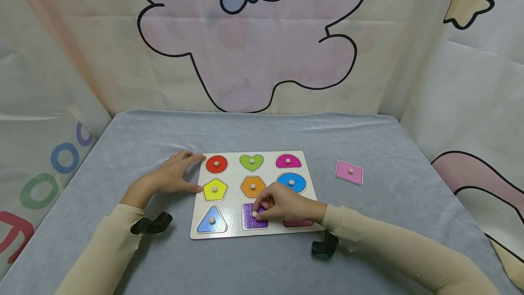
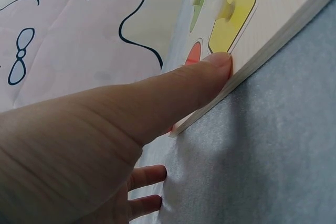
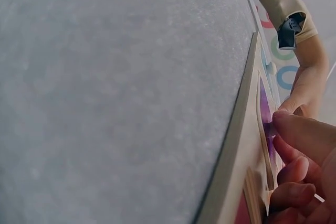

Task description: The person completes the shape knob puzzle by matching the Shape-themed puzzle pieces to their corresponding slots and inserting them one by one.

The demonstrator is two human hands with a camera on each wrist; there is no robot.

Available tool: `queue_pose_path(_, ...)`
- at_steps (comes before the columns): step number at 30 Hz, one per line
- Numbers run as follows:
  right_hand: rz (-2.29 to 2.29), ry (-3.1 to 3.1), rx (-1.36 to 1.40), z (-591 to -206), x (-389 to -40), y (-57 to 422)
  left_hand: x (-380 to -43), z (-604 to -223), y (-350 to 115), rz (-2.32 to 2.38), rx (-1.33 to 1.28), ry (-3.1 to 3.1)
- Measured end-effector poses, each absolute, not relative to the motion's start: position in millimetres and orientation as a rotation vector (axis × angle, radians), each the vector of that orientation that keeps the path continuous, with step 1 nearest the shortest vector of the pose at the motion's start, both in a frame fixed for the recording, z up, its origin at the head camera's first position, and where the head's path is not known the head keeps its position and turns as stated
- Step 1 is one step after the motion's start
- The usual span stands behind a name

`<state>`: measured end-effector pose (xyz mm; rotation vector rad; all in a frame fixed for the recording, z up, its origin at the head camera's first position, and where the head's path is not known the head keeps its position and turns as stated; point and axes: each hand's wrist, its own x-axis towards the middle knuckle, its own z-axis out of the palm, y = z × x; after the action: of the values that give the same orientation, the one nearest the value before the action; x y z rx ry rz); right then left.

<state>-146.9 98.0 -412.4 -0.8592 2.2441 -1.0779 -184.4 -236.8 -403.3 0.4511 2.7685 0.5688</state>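
A white wooden puzzle board (image 1: 233, 158) lies on the cloth with coloured knobbed shapes in it. My right hand (image 1: 282, 201) pinches the small knob of the purple square (image 1: 250, 222) between thumb and fingertips. That square sits at its slot in the front row, also seen edge-on as a purple piece (image 3: 265, 103) in the right wrist view. My left hand (image 1: 173, 174) is spread at the board's left edge, its thumb (image 2: 210, 72) pressing the rim beside the yellow pentagon (image 2: 239, 11). A pink rectangle (image 1: 344, 173) with a knob lies off the board to the right.
Red circle (image 1: 212, 166), green heart (image 1: 246, 162), magenta half-circle (image 1: 282, 164), orange hexagon (image 1: 247, 191), blue oval (image 1: 298, 187) and blue triangle (image 1: 217, 227) sit in the board. A reddish recess (image 1: 298, 223) shows below my right wrist. Grey cloth (image 1: 262, 267) covers the table.
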Motion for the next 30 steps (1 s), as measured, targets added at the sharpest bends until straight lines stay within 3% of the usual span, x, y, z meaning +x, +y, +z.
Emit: queue_pose_path(30,-1.17,2.198,-0.867,-400.6,-157.5,116.4,-184.9,-404.1,-236.3,0.561,0.458,2.756)
